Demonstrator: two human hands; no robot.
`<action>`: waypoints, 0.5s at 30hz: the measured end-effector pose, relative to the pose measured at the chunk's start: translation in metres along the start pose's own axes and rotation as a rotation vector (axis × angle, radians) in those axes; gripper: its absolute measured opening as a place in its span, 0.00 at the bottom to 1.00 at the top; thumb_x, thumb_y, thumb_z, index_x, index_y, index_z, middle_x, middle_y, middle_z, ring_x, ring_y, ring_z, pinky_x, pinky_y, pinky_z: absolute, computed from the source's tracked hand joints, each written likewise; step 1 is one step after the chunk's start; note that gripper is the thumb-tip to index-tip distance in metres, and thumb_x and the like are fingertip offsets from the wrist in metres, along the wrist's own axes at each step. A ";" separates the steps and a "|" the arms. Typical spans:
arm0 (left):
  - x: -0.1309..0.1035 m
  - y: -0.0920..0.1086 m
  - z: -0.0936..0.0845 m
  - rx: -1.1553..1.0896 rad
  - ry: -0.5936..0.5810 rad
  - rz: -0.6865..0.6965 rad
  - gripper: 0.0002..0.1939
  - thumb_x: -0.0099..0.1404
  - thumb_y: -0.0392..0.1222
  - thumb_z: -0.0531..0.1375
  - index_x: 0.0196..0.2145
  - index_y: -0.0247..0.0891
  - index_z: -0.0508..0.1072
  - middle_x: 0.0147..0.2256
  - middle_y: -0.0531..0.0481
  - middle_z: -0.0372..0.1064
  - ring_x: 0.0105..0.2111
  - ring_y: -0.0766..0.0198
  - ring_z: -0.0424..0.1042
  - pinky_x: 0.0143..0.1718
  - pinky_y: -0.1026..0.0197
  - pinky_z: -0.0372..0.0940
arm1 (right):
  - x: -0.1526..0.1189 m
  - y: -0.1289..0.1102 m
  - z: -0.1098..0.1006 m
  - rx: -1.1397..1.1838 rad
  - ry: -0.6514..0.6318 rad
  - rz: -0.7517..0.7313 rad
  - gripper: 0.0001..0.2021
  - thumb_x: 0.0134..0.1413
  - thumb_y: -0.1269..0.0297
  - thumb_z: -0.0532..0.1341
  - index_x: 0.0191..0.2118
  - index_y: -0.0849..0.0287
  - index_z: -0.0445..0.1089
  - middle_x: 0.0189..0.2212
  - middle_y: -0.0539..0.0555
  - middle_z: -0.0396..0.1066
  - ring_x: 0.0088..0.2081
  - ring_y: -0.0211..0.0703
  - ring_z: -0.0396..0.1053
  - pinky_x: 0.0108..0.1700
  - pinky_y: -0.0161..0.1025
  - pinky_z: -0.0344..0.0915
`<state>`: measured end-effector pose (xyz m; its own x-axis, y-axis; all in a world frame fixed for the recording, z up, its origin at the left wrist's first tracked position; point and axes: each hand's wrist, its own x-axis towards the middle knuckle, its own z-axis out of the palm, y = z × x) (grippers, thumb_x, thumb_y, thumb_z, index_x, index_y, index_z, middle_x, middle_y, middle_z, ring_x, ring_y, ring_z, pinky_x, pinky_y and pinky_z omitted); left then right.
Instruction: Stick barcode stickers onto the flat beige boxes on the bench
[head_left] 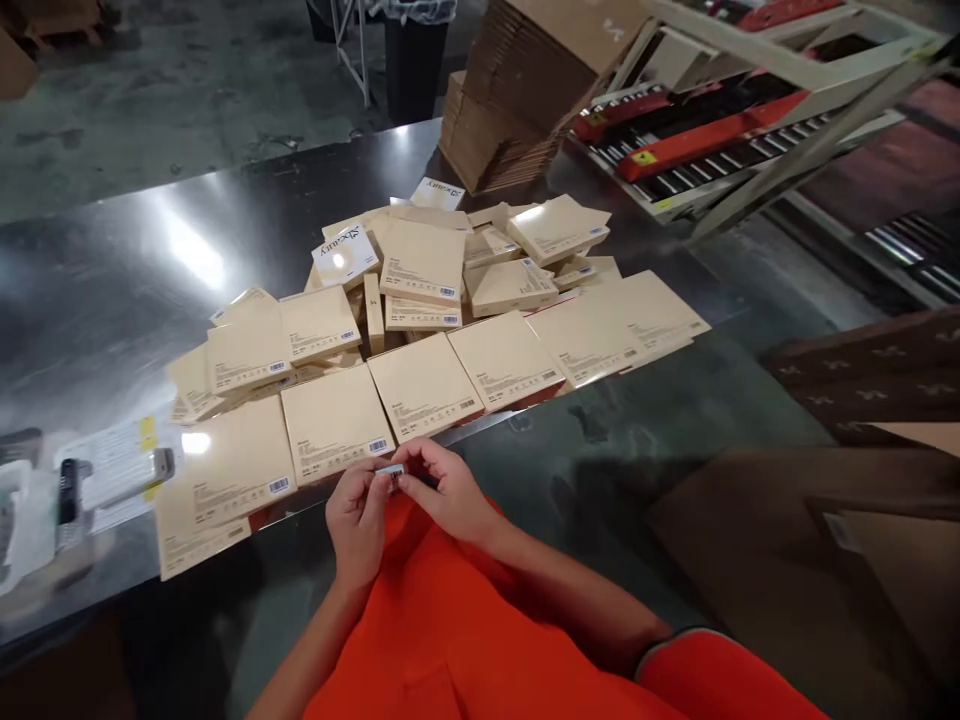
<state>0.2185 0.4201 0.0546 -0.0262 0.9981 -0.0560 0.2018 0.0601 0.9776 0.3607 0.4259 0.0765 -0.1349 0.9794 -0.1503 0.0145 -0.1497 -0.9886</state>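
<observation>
Pinched between the fingers of both hands is a small pale-blue barcode sticker point(390, 471), just off the table's front edge. My left hand point(355, 520) is closed on its left end. The thumb and fingers of my right hand point(444, 492) grip the right end. Right beyond my hands lies a row of flat cream boxes, among them one box point(334, 420) with a bluish barcode label at its corner and another box point(421, 385) with a plain dark barcode. Behind the row, more cream boxes point(424, 255) are heaped loosely, a few showing white faces with lettering.
The shiny metal table point(90, 270) carries the boxes. Folded brown cartons point(517, 90) are stacked at its back. At left lie sticker sheets point(120, 450) and a white tray point(22, 520). A roller conveyor point(712, 130) stands right; brown cartons point(750, 560) sit below it.
</observation>
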 end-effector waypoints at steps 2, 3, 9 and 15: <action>0.000 0.004 0.012 -0.061 -0.044 -0.027 0.11 0.63 0.48 0.57 0.39 0.40 0.72 0.38 0.47 0.73 0.37 0.61 0.73 0.36 0.61 0.69 | -0.003 -0.004 -0.010 0.011 0.043 0.014 0.04 0.53 0.67 0.57 0.37 0.56 0.65 0.29 0.48 0.67 0.30 0.36 0.66 0.34 0.35 0.66; 0.000 0.006 0.017 -0.089 -0.073 -0.039 0.12 0.63 0.47 0.58 0.42 0.40 0.71 0.40 0.46 0.72 0.38 0.61 0.72 0.37 0.61 0.69 | -0.004 -0.005 -0.017 0.002 0.043 0.011 0.05 0.53 0.68 0.58 0.37 0.56 0.65 0.29 0.48 0.68 0.31 0.37 0.66 0.35 0.35 0.66; -0.004 0.015 0.053 -0.036 -0.120 -0.050 0.09 0.63 0.47 0.57 0.31 0.39 0.70 0.29 0.51 0.70 0.30 0.64 0.70 0.33 0.64 0.67 | -0.008 -0.001 -0.061 -0.002 0.007 0.013 0.05 0.54 0.66 0.58 0.37 0.56 0.67 0.32 0.50 0.70 0.34 0.38 0.68 0.38 0.36 0.67; -0.016 0.015 0.091 0.122 0.000 -0.018 0.15 0.65 0.47 0.55 0.22 0.39 0.65 0.19 0.56 0.60 0.20 0.69 0.60 0.22 0.67 0.58 | -0.017 0.002 -0.091 -0.149 -0.031 -0.004 0.04 0.56 0.65 0.57 0.30 0.57 0.66 0.26 0.48 0.66 0.28 0.36 0.65 0.31 0.33 0.63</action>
<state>0.3106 0.4068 0.0520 -0.0311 0.9968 -0.0737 0.3190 0.0798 0.9444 0.4528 0.4217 0.0766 -0.1655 0.9750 -0.1480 0.1608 -0.1214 -0.9795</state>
